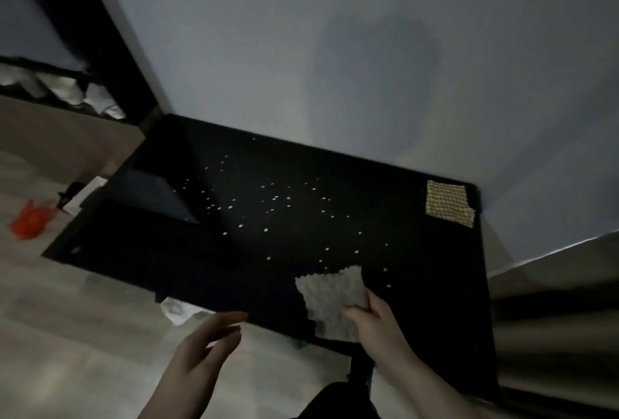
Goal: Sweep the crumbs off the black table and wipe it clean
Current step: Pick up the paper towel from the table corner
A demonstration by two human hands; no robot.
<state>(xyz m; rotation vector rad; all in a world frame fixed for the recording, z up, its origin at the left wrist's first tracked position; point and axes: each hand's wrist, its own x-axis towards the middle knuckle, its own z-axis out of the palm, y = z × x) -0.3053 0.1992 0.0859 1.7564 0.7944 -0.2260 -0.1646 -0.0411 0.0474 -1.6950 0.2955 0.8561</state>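
Black bench [418, 284]: long axis runs from 9 o'clock to 3 o'clock across the view, far edge against a pale wall [335, 33], near edge just ahead of the hands. Dim light, some blur.

Crumbs [268, 204]: small white specks scattered over the middle of the bench, thickest toward 11–12 o'clock from the right hand, thinning to a few strays close by the cloth at 1 o'clock.

Yellow checked pad [450, 203]: lies flat at the far right corner, about 1 o'clock, well apart from both hands.

Grey cloth [331, 301]: lies on the bench at the near edge, its near part overhanging the edge.

Right hand [375, 321]: pinches the cloth's near right corner, the nearer hand to the crumbs.

Left hand [204, 345]: empty, fingers spread loosely, off the bench at its near edge, about 7 o'clock from the crumb field.

Judgement: the sweep must reach away and leftward from the cloth.
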